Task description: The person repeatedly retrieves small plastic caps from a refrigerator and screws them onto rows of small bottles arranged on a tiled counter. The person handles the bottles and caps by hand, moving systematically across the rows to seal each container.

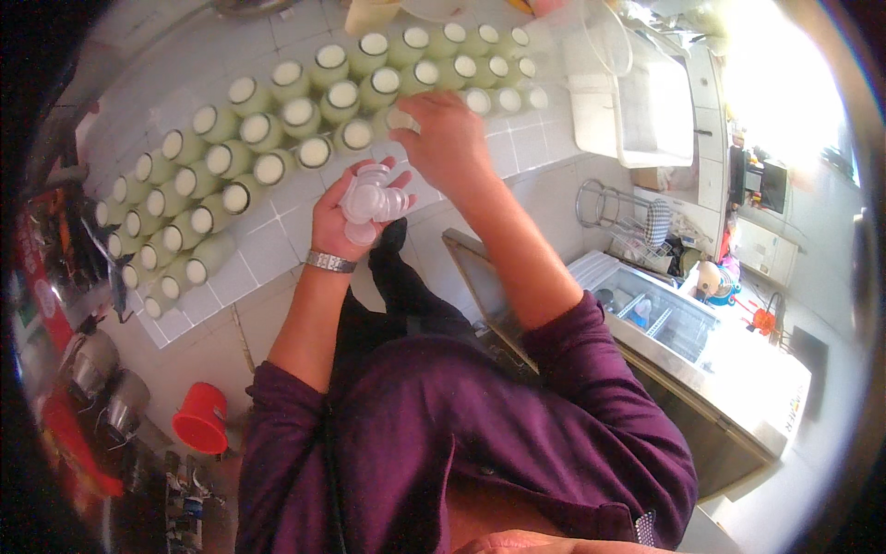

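Rows of small glass jars point(299, 115) with white contents at their mouths stand on the grey tiled counter point(256, 246). My left hand point(346, 211), palm up at the counter's front edge, holds a loose pile of clear plastic lids point(372, 197). Over the front row, my right hand point(443, 131) has its fingers bent down on the top of one jar point(401, 121). That hand hides part of the jar and its neighbours, and whether a lid is between the fingertips cannot be told.
A white plastic tub point(595, 128) stands at the counter's right end. On the floor side are a red bucket point(201, 417) at lower left, a metal stool point(601, 203) and a glass-topped chest freezer point(657, 315) at right. Metal pots point(128, 398) sit at far left.
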Action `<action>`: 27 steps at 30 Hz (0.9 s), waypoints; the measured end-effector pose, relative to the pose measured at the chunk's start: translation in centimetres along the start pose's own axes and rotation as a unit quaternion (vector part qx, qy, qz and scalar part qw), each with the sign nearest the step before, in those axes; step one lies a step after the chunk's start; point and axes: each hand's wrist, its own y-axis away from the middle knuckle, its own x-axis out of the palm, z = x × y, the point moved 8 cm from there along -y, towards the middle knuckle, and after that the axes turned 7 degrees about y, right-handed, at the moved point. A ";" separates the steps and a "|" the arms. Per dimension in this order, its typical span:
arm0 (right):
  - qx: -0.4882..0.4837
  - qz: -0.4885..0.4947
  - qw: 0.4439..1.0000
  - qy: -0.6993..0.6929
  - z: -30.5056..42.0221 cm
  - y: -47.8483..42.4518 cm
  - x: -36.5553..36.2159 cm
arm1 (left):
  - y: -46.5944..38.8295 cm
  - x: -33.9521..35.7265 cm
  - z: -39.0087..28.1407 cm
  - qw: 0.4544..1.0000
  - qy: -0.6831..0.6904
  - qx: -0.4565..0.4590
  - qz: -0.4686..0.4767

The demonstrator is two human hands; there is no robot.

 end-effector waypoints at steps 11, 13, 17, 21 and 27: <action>0.011 0.033 0.998 0.056 -0.4 0.7 2.4 | 0.3 0.0 -0.4 1.000 -0.007 0.015 -0.016; -0.002 -0.037 0.999 0.040 0.0 1.2 1.2 | 0.6 0.0 -0.6 1.000 0.001 0.024 -0.020; 0.146 0.133 0.972 -0.124 0.5 4.8 -0.8 | 0.8 -0.3 -1.1 0.999 0.020 0.029 0.008; -0.014 0.123 0.983 -0.137 3.0 6.9 -0.5 | 0.8 -0.6 -0.8 0.999 0.028 0.035 0.005; -0.013 0.125 0.983 -0.131 3.2 7.1 -0.2 | 0.7 -0.9 -0.4 0.998 0.055 0.003 0.040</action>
